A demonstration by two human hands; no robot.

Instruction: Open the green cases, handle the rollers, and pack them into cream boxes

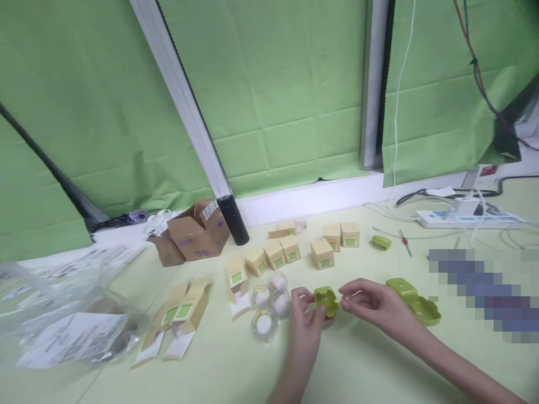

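My left hand (309,314) is closed around a small olive-green plastic shell (323,299), its hollow side turned up. At the shell's right side, my right hand (366,303) pinches thumb and fingertips together; what is between them is too small to make out. Left of my left hand stand several clear round plastic cups (264,322) with whitish contents. On the table behind my right wrist lie an open green shell (424,310) and a green piece (401,286) beside it.
Several small beige boxes (322,253) stand farther back; opened, flattened ones (185,308) lie left. A cardboard box (197,230) and black cylinder (233,219) are near the wall. A red-handled tool (405,241), green piece (381,242), and power strip (433,219) lie right. Plastic bags (76,320) cover the left.
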